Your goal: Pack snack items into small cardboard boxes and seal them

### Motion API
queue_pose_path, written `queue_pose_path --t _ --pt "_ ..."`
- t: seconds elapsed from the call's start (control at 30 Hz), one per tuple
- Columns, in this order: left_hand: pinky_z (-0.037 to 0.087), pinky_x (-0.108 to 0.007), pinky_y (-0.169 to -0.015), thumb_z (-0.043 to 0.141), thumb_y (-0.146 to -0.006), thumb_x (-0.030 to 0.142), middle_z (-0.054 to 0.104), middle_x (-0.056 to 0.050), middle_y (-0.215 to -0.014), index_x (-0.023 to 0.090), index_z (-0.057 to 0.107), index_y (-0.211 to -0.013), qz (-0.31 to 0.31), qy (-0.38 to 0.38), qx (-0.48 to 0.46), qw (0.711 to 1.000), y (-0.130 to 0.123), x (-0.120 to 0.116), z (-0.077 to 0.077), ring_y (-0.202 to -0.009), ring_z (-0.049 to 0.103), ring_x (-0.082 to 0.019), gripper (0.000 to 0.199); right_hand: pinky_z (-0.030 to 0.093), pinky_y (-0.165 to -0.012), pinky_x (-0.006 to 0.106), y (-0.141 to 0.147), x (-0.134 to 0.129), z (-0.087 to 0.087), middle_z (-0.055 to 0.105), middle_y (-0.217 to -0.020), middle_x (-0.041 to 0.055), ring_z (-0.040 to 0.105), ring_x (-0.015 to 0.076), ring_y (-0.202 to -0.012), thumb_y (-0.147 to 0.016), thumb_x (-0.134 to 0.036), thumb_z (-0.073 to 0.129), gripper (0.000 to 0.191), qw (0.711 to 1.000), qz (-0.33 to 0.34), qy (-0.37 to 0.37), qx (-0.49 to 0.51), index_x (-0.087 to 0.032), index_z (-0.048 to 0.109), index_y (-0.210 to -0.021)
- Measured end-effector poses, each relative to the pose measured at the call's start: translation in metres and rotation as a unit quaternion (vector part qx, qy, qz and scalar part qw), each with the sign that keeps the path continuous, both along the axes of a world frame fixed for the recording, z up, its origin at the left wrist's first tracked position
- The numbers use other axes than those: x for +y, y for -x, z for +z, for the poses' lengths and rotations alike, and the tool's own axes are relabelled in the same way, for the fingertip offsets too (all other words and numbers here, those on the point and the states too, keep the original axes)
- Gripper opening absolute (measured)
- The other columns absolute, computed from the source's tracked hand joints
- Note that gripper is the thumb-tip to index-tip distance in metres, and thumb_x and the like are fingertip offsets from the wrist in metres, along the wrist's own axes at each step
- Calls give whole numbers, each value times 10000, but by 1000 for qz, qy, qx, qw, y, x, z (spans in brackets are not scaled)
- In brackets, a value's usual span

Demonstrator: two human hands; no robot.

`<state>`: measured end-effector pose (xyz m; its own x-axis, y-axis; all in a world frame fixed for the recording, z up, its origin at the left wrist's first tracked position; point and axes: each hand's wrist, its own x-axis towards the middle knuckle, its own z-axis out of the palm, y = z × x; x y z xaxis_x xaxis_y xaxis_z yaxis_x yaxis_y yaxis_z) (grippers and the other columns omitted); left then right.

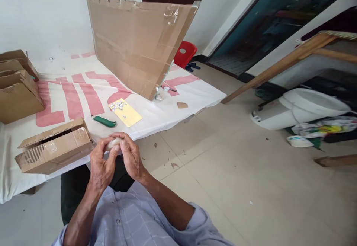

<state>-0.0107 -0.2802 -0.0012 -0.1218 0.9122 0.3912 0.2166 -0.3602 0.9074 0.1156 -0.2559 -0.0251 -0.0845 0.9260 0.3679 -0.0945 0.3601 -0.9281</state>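
Observation:
A small whitish roll, perhaps clear tape (113,144), is held between my two hands just off the table's front edge. My left hand (102,160) has its fingers curled round one side of it. On the other side my right hand (131,155) grips it with fingers and thumb. Beyond them on the table lie a green-handled knife (104,121) and a yellow card (129,115) with small drawn or stuck shapes. Left of my hands stands a narrow cardboard box (57,149) with a gap along its top.
A large cardboard sheet (136,41) stands on the cloth-covered table (156,117). More cardboard boxes (19,93) sit at the left. A red chair (185,52) is behind the table; a white bucket (304,108) lies on the right.

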Motion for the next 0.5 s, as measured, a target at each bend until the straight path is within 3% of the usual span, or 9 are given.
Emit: queue_pose_path --t 0.1,0.2,0.27,0.37,0.5 --pt "560 -420 -1034 725 -1032 426 741 -95 -1181 240 769 -1039 49 -58 75 994 -6 -5 1 -1148 712 -267 191 635 -865 431 8 2 -2 737 -996 54 721 251 -931 -1141 -585 405 402 996 -89 8 24 -304 641 -978" --pt "563 -444 -1051 709 -1031 517 704 -119 -1328 255 752 -1183 37 -15 66 997 -3 -6 5 -1257 682 -301 306 572 -699 403 15 0 -7 590 -781 21 584 224 -705 -1134 -558 411 410 989 -123 -66 -44 -304 533 -836" --pt "582 -443 -1026 692 -1018 623 731 -124 -1340 257 726 -1295 -29 47 15 998 0 -4 8 -1235 705 -313 460 531 -637 391 21 -4 -11 529 -717 10 533 215 -641 -1127 -543 402 427 984 -91 -121 -95 -305 497 -785" --pt "596 -483 -1033 678 -972 755 767 -147 -1314 222 727 -1313 -122 122 -101 980 -1 -4 7 -1198 737 -352 634 507 -618 384 28 -9 -14 500 -670 3 522 206 -602 -1113 -490 412 422 978 -65 -161 -117 -302 469 -739" --pt "600 -555 -1067 650 -940 842 750 -184 -1379 201 686 -1386 -161 126 -249 947 -5 -11 0 -1214 748 -386 782 492 -606 358 33 -15 -4 527 -661 -11 521 180 -569 -1120 -333 438 351 972 -46 -206 -103 -277 492 -778"
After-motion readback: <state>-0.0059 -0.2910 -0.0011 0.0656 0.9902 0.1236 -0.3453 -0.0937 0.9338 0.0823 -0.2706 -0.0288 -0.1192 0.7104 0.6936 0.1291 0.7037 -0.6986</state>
